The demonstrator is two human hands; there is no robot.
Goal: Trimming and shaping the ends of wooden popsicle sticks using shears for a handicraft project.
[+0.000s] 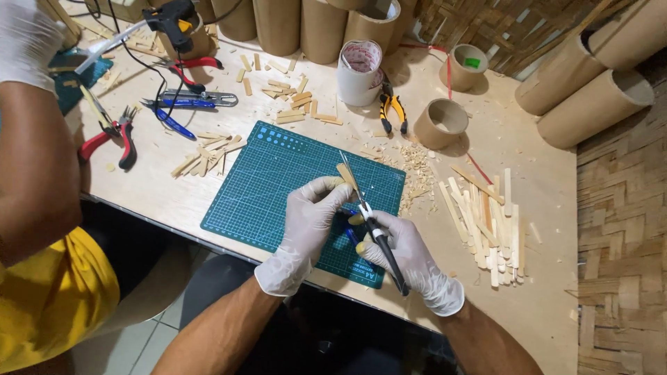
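Note:
My left hand [306, 222], in a white glove, pinches a short bamboo strip [346, 175] over the green cutting mat [278, 173]. My right hand [410, 257], also gloved, grips a craft knife with a black handle [385, 253]; its thin blade [351, 173] runs up along the strip. Both hands sit at the mat's near right corner, almost touching.
A pile of long bamboo strips [486, 222] lies right of the mat, shavings [417, 170] beside it. Short cut pieces [208, 153], pliers [111, 135], cutters [392, 107], cardboard tubes [590, 90] and a glue gun [170, 17] crowd the table. Another person's gloved arm [31, 139] is at left.

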